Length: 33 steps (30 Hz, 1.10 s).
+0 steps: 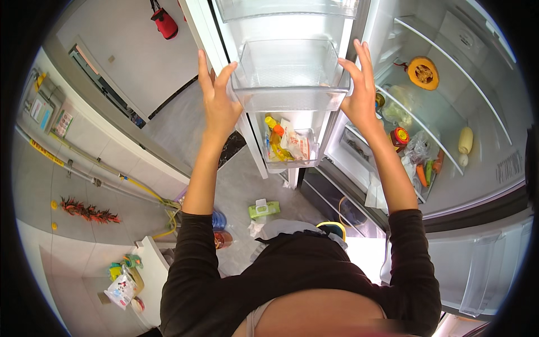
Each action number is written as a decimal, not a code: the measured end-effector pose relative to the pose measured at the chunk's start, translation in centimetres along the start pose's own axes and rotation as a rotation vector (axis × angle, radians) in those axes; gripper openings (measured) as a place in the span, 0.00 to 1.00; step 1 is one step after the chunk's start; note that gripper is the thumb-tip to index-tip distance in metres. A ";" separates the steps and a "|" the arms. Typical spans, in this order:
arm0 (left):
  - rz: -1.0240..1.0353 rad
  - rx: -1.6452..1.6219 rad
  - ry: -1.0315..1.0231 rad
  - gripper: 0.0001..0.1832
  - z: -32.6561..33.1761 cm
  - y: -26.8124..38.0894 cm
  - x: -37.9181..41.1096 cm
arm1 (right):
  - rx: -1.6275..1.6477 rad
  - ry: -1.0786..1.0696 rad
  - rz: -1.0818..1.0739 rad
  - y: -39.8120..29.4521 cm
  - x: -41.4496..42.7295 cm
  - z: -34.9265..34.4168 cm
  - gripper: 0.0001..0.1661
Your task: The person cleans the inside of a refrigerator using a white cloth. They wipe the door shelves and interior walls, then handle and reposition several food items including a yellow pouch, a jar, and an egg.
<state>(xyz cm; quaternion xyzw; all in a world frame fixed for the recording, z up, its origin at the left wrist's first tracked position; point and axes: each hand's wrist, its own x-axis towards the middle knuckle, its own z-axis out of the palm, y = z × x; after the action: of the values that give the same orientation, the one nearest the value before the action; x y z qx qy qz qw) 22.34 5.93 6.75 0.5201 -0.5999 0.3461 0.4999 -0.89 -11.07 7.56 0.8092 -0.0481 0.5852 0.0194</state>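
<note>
A clear plastic fridge door bin (290, 99) lies between my hands, with nothing visible inside it. My left hand (221, 99) is at the bin's left side, over the door's edge, fingers spread. On the right side, my right hand (360, 92) mirrors it, also with fingers apart. Both index fingertips and thumbs come close to the bin's sides; whether they touch is unclear. The fridge door (294, 29) stands open. Below, a lower door bin (290, 164) holds yellow-capped bottles and printed plastic packets.
Right, the fridge shelves (484, 101) carry a cut pumpkin (423, 73), a red-lidded jar (400, 137), bagged produce and carrots (422, 175). A green wipes pack (264, 209) lies on the floor near a bin with a yellow rim (343, 229). Pipes (84, 177) run along the left wall.
</note>
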 end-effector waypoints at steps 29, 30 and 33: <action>-0.148 0.081 -0.069 0.45 2.0 -1.0 -5.1 | -0.068 -0.100 0.124 0.9 -4.5 2.2 0.43; -0.144 0.095 -0.069 0.45 2.0 -0.9 -5.1 | -0.071 -0.096 0.117 0.9 -4.5 2.2 0.43; -0.144 0.127 -0.062 0.45 2.0 -0.8 -5.1 | -0.082 -0.097 0.110 0.8 -4.4 2.1 0.43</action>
<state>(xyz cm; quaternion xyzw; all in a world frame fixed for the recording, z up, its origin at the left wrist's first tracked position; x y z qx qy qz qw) 22.45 5.25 1.24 0.6031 -0.5530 0.3303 0.4705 -0.35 -11.79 2.73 0.8313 -0.1175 0.5429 0.0177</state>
